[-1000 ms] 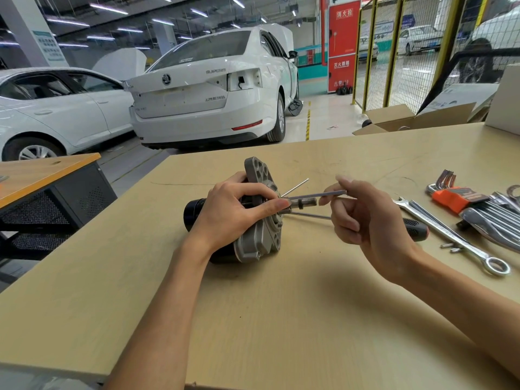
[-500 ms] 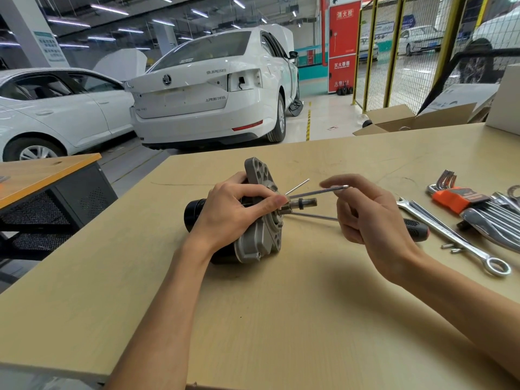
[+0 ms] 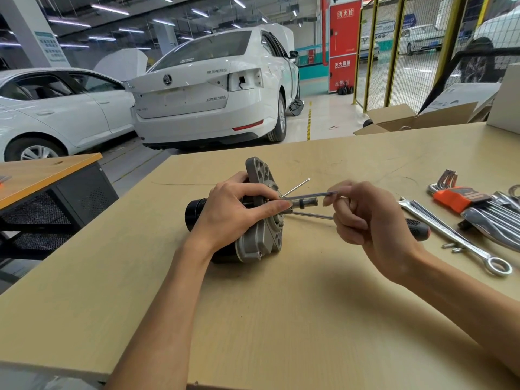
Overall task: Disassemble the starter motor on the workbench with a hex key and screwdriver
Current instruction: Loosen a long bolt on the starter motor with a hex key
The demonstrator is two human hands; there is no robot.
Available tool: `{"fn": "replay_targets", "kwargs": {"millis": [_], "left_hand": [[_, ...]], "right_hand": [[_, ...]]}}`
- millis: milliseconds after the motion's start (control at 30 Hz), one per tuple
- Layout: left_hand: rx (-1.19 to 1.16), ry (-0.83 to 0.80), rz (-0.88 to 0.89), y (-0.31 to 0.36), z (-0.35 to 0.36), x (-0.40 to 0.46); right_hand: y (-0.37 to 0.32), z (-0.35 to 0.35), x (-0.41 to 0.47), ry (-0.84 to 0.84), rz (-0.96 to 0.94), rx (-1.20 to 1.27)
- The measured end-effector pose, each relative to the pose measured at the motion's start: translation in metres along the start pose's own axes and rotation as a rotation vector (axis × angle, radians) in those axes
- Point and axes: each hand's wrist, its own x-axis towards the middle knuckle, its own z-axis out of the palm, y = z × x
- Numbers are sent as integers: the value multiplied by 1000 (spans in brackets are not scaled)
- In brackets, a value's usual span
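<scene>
The starter motor (image 3: 260,243) lies on its side on the workbench (image 3: 281,319), its grey flange facing right and its black body pointing left. My left hand (image 3: 236,212) grips it over the top, the forefinger stretched along the flange face. A short shaft (image 3: 306,203) sticks out of the flange. My right hand (image 3: 368,215) pinches a thin hex key (image 3: 323,194) whose far end reaches the flange. A screwdriver (image 3: 416,228) lies on the bench behind my right hand, its blade pointing at the motor.
A long combination spanner (image 3: 455,237) lies right of my right hand, with two small screws (image 3: 453,247) beside it. An orange holder of hex keys (image 3: 461,197) and more spanners sit at the right edge. An open cardboard box (image 3: 416,119) stands at the back.
My right hand has shifted its fingers along the hex key and turned slightly. My left hand and the motor have stayed put.
</scene>
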Motion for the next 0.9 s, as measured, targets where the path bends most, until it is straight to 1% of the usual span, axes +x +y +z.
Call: {"fn": "replay_targets", "kwargs": {"millis": [200, 433, 567, 733, 900], "left_hand": [[-1, -3, -6, -1, 0, 0], [-4, 17, 2, -1, 1, 0], [-1, 10, 7, -1, 0, 0], [0, 23, 18, -1, 1, 0], [8, 12, 17, -1, 1, 0]], "right_hand": [[1, 3, -2, 41, -66, -77], [3, 1, 3, 147, 44, -59], [1, 1, 3, 96, 68, -28], [0, 2, 1, 1, 22, 10], [-1, 1, 1, -20, 17, 9]]}}
